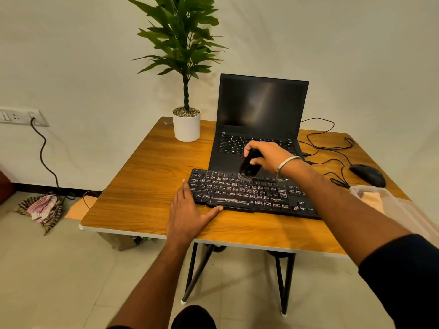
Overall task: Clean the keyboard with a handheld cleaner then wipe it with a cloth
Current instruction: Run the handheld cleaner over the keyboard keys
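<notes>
Against a plain pale wall stands a wooden worktop [147, 176] carrying an open laptop [259, 119] at the far side, a potted plant [186, 124] to its left and a mouse [367, 174] at the right. Just in front of the laptop lies the black keyboard [249, 194], its long axis running left to right. A folded pale cloth [370, 198] waits near the worktop's right edge, well apart from both hands. The right hand [266, 156] is clenched round the black handheld cleaner [248, 166], brush end down on the far key rows near the middle, so the unbrushed rows probably lie nearer and to either side. The left hand [187, 210] rests open, flat on the worktop, thumb touching the keyboard's near left edge, likely steadying it.
</notes>
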